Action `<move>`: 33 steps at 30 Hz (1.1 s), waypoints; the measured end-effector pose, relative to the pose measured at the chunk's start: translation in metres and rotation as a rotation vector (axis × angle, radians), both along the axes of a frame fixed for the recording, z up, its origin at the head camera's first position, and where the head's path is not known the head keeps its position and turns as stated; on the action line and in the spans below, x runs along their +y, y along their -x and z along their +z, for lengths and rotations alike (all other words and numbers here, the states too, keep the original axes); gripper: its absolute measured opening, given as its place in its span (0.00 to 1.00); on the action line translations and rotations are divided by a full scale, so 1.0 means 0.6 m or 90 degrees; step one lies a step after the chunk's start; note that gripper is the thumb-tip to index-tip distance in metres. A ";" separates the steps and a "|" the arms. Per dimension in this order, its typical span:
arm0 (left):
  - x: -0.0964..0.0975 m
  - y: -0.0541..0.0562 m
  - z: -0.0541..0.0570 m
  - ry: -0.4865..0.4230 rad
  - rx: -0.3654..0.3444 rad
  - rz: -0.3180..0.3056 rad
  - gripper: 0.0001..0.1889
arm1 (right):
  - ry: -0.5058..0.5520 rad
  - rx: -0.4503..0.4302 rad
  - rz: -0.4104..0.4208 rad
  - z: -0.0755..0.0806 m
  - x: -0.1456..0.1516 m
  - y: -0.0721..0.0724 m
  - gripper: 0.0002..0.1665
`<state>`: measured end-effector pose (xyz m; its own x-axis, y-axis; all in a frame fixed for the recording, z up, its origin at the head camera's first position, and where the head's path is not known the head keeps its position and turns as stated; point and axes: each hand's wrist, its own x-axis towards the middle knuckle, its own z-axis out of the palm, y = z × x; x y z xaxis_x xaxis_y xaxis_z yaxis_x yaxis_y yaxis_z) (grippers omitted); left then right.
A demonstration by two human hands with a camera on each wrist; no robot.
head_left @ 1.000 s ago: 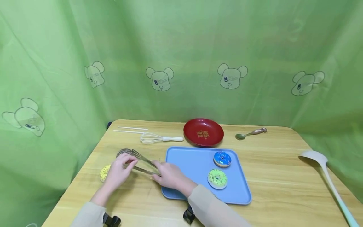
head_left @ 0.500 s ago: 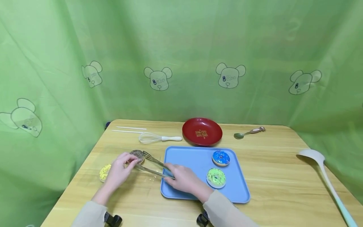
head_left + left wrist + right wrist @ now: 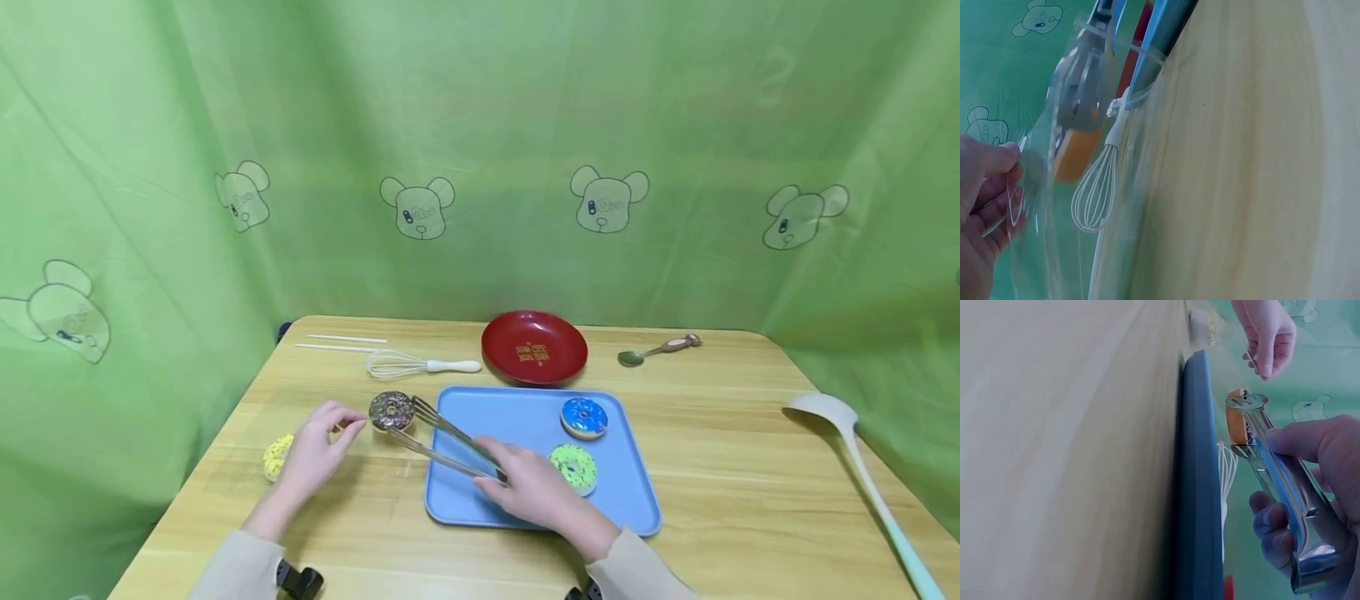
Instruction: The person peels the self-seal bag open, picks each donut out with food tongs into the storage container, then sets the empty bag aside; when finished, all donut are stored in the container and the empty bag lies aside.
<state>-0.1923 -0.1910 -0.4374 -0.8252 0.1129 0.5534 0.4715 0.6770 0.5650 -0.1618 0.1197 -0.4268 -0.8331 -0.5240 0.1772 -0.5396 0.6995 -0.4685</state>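
Note:
My right hand [image 3: 532, 487] grips metal tongs [image 3: 453, 431], whose tips close on a chocolate donut [image 3: 382, 406] with sprinkles. The donut hangs between my left hand and the left edge of a blue tray [image 3: 487, 417]. In the right wrist view, the tong tips lie on two sides of the donut's orange-brown edge. My left hand [image 3: 318, 442] pinches a clear plastic bag [image 3: 1054, 244] between thumb and fingers; it barely shows in the head view. Beside my left wrist lies a yellow donut [image 3: 276, 457], partly hidden.
A blue donut [image 3: 592, 414] and a green donut [image 3: 572, 460] sit on the tray's right half. Behind are a red plate [image 3: 534, 323], a white whisk [image 3: 453, 366], two white chopsticks [image 3: 345, 338] and a small spoon [image 3: 660, 350]. A long ladle [image 3: 873, 475] lies far right.
My right hand has moved right with the tongs, drawing the chocolate donut away from my left hand towards the tray. My left hand has stayed nearly in place.

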 end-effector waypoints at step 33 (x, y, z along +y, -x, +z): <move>0.000 0.002 -0.009 -0.008 0.029 -0.010 0.05 | -0.082 -0.018 -0.193 0.044 0.161 -0.060 0.30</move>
<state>-0.1935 -0.1913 -0.4427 -0.7976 0.1183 0.5915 0.5072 0.6625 0.5513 -0.1257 0.2166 -0.4007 -0.9583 -0.2675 0.1007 -0.2855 0.8809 -0.3774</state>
